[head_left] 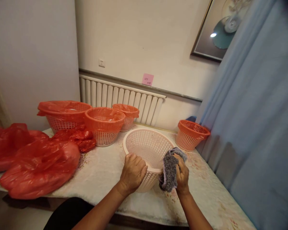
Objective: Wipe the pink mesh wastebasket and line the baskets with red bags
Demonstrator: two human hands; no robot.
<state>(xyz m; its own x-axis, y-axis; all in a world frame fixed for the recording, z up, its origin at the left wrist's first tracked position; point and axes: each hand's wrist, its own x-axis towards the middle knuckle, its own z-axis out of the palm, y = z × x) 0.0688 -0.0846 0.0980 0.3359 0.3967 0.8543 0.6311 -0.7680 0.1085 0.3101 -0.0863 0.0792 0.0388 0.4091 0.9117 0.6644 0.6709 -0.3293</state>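
Note:
In the middle of the table stands a white plastic basket with a lattice wall, tipped slightly toward me. My left hand is closed over its near rim. A grey cloth with a pale edge is bunched in my right hand, and it lies against the basket's right side. The fingers of my right hand are wrapped round the cloth and partly hidden by it.
Baskets lined with red bags stand at the back left and back right. Full red plastic bags lie on the table's left. A radiator lines the wall; a blue curtain hangs along the right edge.

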